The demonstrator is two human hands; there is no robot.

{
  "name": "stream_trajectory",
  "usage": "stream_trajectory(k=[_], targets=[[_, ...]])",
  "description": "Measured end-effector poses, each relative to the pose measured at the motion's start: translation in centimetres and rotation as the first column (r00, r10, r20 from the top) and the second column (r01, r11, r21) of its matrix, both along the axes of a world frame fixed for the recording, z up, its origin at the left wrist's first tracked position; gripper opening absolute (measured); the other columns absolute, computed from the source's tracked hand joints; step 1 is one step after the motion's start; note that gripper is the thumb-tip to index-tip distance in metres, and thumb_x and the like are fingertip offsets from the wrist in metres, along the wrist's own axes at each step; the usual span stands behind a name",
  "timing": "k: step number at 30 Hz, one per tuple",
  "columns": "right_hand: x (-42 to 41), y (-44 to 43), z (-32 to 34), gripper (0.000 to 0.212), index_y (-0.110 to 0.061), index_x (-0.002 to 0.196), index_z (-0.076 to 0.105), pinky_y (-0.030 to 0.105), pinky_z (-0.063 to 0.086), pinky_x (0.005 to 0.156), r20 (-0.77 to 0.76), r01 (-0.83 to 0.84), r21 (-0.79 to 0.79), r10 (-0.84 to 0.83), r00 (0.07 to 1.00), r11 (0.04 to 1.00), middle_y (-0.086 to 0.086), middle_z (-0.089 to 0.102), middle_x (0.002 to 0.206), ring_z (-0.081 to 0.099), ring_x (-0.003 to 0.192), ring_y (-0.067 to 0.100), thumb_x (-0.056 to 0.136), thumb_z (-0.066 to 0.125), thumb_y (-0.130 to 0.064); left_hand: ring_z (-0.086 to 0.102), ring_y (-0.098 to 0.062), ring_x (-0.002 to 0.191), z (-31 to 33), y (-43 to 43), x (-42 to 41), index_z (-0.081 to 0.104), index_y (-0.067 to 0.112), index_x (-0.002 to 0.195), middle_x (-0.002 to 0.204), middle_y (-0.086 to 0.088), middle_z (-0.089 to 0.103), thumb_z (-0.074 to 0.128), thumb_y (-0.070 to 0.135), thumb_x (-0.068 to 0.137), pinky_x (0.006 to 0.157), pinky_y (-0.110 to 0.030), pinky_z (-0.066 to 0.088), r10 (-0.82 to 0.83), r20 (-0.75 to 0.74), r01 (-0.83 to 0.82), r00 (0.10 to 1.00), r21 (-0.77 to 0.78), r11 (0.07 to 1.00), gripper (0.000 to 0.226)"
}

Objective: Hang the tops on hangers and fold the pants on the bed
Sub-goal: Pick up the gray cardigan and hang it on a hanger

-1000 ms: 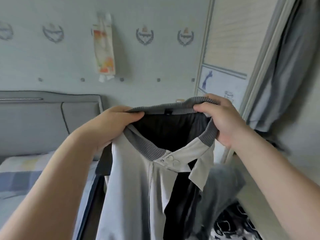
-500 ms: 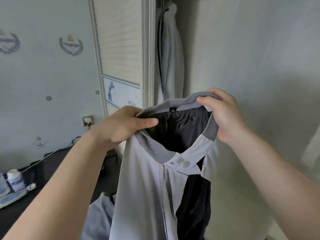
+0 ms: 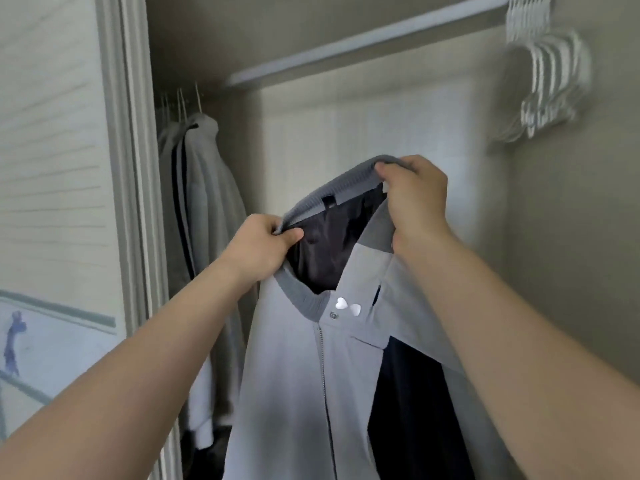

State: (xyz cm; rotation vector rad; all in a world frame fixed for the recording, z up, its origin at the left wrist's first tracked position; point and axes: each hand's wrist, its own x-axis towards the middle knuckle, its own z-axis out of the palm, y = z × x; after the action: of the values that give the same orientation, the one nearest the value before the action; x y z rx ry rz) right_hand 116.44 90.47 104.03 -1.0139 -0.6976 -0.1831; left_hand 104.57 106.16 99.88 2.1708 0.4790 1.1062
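A light grey zip jacket [image 3: 294, 375] with a darker ribbed collar and black lining hangs in front of me, inside an open wardrobe. My left hand [image 3: 259, 247] grips the collar at its left side. My right hand [image 3: 414, 199] pinches the collar's back edge, higher up. Two white heart-shaped studs sit near the jacket's collar snap. Several white hangers [image 3: 550, 84] hang bunched on the rail [image 3: 363, 39] at the upper right, apart from both hands. No hanger shows inside the jacket.
Light grey tops [image 3: 204, 188] hang on the rail's left end, behind the sliding door [image 3: 59, 202]. The wardrobe's back panel and right wall stand close behind the jacket. Dark items lie on the wardrobe floor at the bottom left.
My view has swung right and up, from the bed and wall to inside the wardrobe. Both hands have kept their hold on the collar and raised the jacket, the right hand higher.
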Motion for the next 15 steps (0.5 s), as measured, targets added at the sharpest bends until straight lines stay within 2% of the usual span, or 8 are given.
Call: stream_trajectory(k=[2,5,7,10,12,14,15], targets=[[2.3,0.9,2.3,0.016,-0.016,0.074,0.059,0.028,0.040,0.067,0.026,0.076,-0.011,-0.076,0.997,0.997,-0.002,0.054,0.074,0.050,0.072,0.015,0.089,0.066,-0.013,0.042,-0.019,0.060,2.3,1.8,2.8,0.054,-0.006,0.082,0.067,-0.003,0.049,0.060,0.026,0.098,0.054,-0.027,0.035,0.075,-0.034,-0.067,0.997,0.179,0.981,0.036],[5.6,2.4,5.6,0.020,-0.016,0.069,0.055,0.029,0.037,0.065,0.071,0.161,0.001,-0.160,0.985,0.987,-0.002,0.050,0.070,0.047,0.070,0.017,0.087,0.065,-0.012,0.052,-0.025,0.069,5.7,4.3,6.6,0.058,0.006,0.081,0.071,-0.002,0.058,0.057,0.026,0.098,0.059,-0.033,0.039,0.235,-0.064,-0.190,0.970,0.405,0.894,0.027],[7.6,3.4,7.8,0.025,-0.017,0.065,0.050,0.029,0.035,0.063,0.121,0.227,-0.007,-0.225,0.967,0.974,-0.003,0.045,0.064,0.043,0.066,0.017,0.084,0.065,-0.010,0.053,-0.029,0.073,8.0,5.7,8.8,0.056,0.011,0.078,0.073,-0.003,0.056,0.055,0.028,0.099,0.063,-0.033,0.039,0.308,-0.072,-0.243,0.949,0.455,0.857,0.028],[10.4,4.2,11.0,0.030,-0.018,0.062,0.045,0.028,0.034,0.058,0.242,0.366,-0.060,-0.342,0.908,0.929,-0.006,0.042,0.060,0.042,0.061,0.015,0.083,0.065,-0.011,0.057,-0.033,0.074,11.4,7.2,11.7,0.056,0.009,0.081,0.081,-0.011,0.062,0.052,0.032,0.101,0.063,-0.034,0.043,0.334,-0.074,-0.268,0.940,0.446,0.854,0.030],[12.0,4.0,13.1,0.028,-0.018,0.064,0.046,0.030,0.034,0.057,0.355,0.508,-0.123,-0.441,0.824,0.852,-0.004,0.047,0.063,0.045,0.064,0.017,0.085,0.064,-0.015,0.064,-0.035,0.065,13.7,7.6,13.5,0.059,0.004,0.083,0.082,-0.018,0.066,0.049,0.031,0.103,0.060,-0.035,0.053,0.260,-0.062,-0.220,0.964,0.370,0.903,0.035],[13.4,3.6,15.3,0.028,-0.018,0.065,0.046,0.030,0.039,0.060,0.508,0.667,-0.196,-0.507,0.696,0.719,-0.002,0.054,0.068,0.052,0.071,0.021,0.087,0.064,-0.017,0.063,-0.030,0.049,15.8,7.7,15.1,0.060,0.001,0.082,0.070,-0.018,0.064,0.047,0.029,0.105,0.047,-0.030,0.054,0.149,-0.024,-0.139,0.989,0.241,0.961,0.039],[13.8,3.3,16.4,0.026,-0.017,0.066,0.048,0.031,0.044,0.064,0.594,0.748,-0.251,-0.513,0.620,0.614,-0.001,0.059,0.073,0.057,0.077,0.024,0.088,0.063,-0.017,0.062,-0.029,0.047,16.8,7.6,15.9,0.061,0.000,0.082,0.067,-0.017,0.063,0.046,0.029,0.105,0.044,-0.028,0.053,0.094,0.003,-0.093,0.996,0.170,0.981,0.040]])
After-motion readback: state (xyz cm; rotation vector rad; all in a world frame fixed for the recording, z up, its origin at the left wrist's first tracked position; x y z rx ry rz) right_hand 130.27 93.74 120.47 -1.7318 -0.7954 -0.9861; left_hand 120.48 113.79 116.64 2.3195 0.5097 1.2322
